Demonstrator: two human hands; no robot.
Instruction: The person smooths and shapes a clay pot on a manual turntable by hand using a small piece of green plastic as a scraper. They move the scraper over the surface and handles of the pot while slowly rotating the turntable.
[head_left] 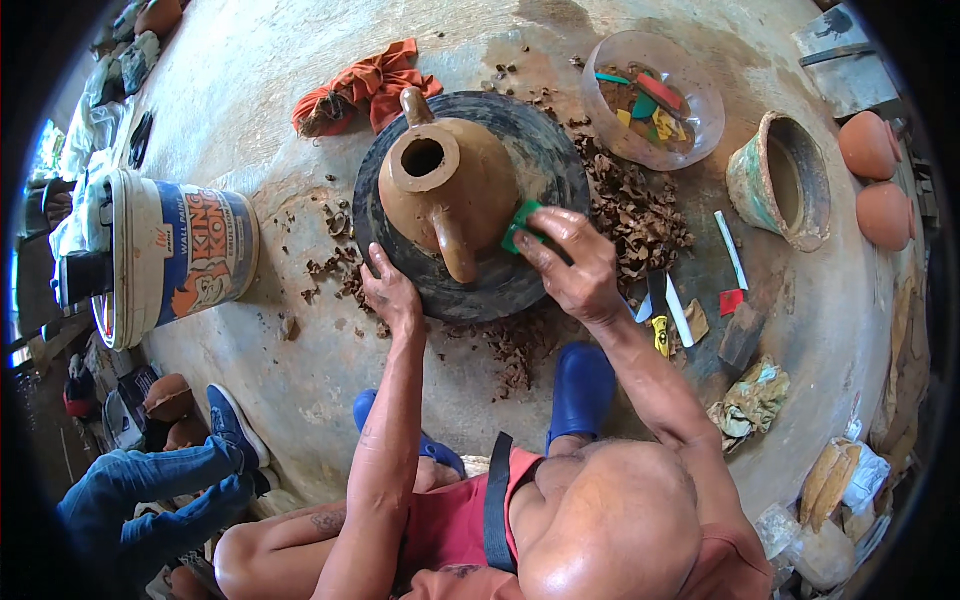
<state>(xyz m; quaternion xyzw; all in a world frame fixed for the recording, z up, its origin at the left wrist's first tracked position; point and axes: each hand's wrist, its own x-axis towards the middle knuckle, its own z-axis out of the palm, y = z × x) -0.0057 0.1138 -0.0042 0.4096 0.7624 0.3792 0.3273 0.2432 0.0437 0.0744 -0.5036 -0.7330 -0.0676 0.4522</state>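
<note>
A brown clay jug (470, 170) with a round open neck and two spout-like projections stands on a dark round turntable (400, 280). My left hand (391, 292) rests at the turntable's near left rim, its fingers stretched out and thumb apart. Pinched in my right hand (580, 262) is a small green scraper (522, 226), held against the lower right side of the jug. The fingers hide part of the scraper.
Clay shavings (635, 215) lie around the turntable. A clear basin (655, 100) of tools is far right, beside a rough pot (780, 180). A paint bucket (180, 255) stands left; an orange cloth (370, 85) lies behind. A seated person's jeans (150, 490) show lower left.
</note>
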